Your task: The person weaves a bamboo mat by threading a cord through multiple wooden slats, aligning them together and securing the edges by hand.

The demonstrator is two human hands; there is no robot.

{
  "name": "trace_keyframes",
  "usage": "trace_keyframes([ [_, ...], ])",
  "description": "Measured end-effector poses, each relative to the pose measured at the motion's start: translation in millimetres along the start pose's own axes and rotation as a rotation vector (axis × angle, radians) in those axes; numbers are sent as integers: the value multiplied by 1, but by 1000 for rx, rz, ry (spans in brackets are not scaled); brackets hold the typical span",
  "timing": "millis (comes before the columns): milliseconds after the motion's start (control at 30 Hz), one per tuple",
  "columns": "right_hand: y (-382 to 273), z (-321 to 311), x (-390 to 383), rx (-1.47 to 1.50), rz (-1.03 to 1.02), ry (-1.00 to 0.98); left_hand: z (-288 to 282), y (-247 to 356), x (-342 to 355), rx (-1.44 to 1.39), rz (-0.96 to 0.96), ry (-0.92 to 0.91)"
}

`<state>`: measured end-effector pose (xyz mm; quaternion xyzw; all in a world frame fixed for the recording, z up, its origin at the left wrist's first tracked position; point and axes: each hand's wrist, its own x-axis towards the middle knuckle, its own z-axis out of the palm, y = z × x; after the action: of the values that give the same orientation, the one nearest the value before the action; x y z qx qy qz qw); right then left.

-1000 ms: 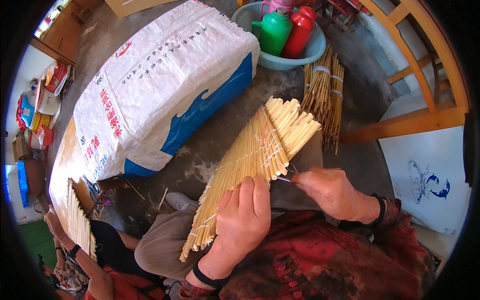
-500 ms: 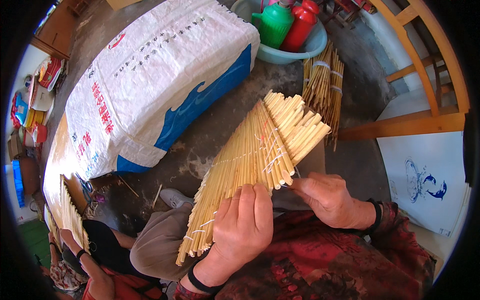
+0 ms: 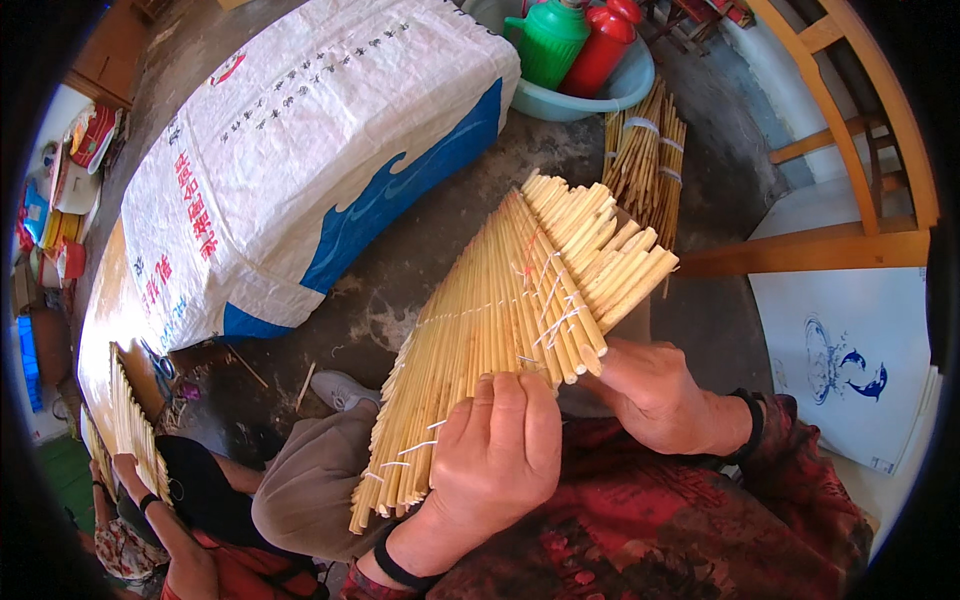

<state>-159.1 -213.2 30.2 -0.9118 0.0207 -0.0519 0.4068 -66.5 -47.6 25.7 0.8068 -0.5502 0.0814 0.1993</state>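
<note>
A mat of pale reed stalks [image 3: 470, 310], laid side by side and stitched with white thread, slants across my lap. My left hand [image 3: 497, 440] is closed on its near edge, fingers curled over the stalk ends. At the mat's right corner is my right hand [image 3: 655, 395], its fingers bent and their tips hidden behind the stalk ends; what they hold does not show. Short white stitches and a bit of red thread [image 3: 530, 252] cross the stalks near that corner. Beyond the mat's right edge lies a pile of loose cut stalks [image 3: 610, 250], partly under it.
A white and blue woven sack [image 3: 320, 150] covers a large block ahead on the left. A basin [image 3: 585, 107] holds a green flask and a red flask. Tied stalk bundles [image 3: 645, 165] lie beside a wooden frame [image 3: 800, 250]. At lower left, another person's hand [image 3: 128, 468] holds a similar mat.
My right hand has moved in closer behind the mat's corner, so its fingertips are now hidden. My left hand keeps its grip, and the mat has shifted slightly to the right.
</note>
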Motion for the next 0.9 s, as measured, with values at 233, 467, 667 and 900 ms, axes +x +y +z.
trace_keyframes([
  [233,-7,0,5,262,286,27,6,5,-2,-4,-21,38],
  [467,10,-17,-17,362,495,-63,1,8,-27,-215,-67,-63],
  [667,21,-18,-28,489,518,-11,5,8,-37,-250,-72,-122],
  [900,19,-20,-25,437,481,-39,5,7,-36,-233,-48,-141],
])
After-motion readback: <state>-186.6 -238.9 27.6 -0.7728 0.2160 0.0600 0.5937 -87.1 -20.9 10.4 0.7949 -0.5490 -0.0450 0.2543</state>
